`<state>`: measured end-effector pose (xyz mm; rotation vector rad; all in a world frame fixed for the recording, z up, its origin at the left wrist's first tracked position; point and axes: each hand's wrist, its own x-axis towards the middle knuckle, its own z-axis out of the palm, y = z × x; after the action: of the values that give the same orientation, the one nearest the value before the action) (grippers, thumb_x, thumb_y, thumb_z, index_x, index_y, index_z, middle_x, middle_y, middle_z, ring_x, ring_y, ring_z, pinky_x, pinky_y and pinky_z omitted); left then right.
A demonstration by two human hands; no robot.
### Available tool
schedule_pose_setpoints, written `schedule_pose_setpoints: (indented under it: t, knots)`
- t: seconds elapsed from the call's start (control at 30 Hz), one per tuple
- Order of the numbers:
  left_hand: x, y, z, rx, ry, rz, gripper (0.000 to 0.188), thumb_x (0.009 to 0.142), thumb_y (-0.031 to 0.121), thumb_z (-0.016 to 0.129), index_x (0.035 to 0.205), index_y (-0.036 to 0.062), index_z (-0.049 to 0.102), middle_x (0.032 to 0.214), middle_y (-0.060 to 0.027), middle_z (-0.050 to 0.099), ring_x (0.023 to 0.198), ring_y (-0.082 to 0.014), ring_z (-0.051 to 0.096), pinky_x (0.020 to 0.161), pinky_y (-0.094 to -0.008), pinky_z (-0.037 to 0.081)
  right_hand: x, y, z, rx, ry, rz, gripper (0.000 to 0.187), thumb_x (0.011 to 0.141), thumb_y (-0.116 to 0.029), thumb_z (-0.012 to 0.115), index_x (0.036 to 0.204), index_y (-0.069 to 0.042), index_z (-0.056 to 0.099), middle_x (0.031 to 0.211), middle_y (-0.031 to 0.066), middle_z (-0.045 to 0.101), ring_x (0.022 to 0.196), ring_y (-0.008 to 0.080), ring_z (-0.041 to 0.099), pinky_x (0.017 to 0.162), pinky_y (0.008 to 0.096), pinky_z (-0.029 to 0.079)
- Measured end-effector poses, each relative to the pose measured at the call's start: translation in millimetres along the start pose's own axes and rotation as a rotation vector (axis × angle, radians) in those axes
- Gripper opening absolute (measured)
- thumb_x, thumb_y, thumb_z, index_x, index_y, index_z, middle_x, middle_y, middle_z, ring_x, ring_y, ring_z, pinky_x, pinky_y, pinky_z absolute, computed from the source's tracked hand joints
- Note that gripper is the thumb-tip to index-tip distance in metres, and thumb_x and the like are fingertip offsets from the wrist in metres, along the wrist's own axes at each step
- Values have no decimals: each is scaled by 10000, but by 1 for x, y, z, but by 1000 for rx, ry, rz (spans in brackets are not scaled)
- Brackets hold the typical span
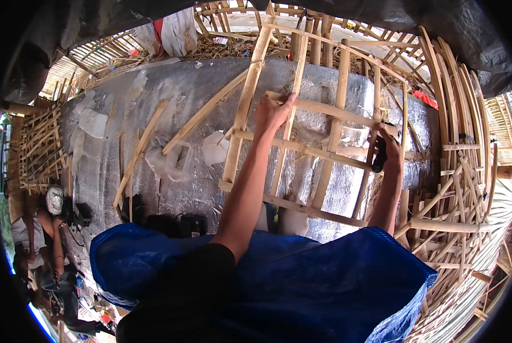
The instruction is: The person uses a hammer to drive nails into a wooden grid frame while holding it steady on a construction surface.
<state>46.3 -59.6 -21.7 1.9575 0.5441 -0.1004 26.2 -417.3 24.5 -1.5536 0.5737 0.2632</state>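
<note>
A lattice frame of pale bamboo (336, 137) stands in front of me, with long uprights and several crosspieces. Across it lies a flat bamboo slat (336, 110). My left hand (274, 116) is closed around the slat near its left end, by an upright. At the slat's right end, my right hand (388, 146) is curled around a black tool (379, 155); the fingers and frame hide much of it, so its kind is unclear. The right fingertips are close to the slat and the frame's right side.
Blue tarp (336, 274) covers my lap. Beyond is a silvery foil-like sheet (199, 108) with loose bamboo strips (140, 153) and clear plastic pieces (179, 160). Bamboo strips (456, 223) are piled at right. Another person's arm (58, 246) shows at lower left.
</note>
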Motion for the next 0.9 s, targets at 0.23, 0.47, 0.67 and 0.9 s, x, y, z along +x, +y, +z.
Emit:
schedule_pose_setpoints:
  t: [0.23,0.47,0.67,0.9]
  knots:
    - [-6,15,3,-316,-88,-174,549,688,537,885,792,23,725,631,-58,678,495,-120,635,390,-265,492,51,32,-45,-118,-65,48,445,925,-422,714,1215,-86,671,941,58,738,792,154,698,576,277,463]
    - [2,1,12,-26,198,2,849,701,494,891,1101,-175,557,694,-155,689,442,-176,611,374,-306,516,51,-4,-98,-540,583,-664,383,867,-348,806,1094,-52,720,890,33,698,716,85,565,623,237,470]
    - [-12,35,5,7,14,-123,909,671,566,877,1169,-110,527,1144,-280,662,1014,-373,693,802,-459,585,-64,-74,18,-1055,559,-970,287,855,-325,820,838,-50,738,829,29,722,609,104,548,589,307,473]
    - [-11,14,-5,-5,63,-26,911,666,524,887,1217,-100,519,1169,-275,654,1085,-381,669,942,-458,538,17,-1,182,-997,130,-876,339,793,-275,843,1021,-59,717,811,119,731,741,240,712,703,365,531]
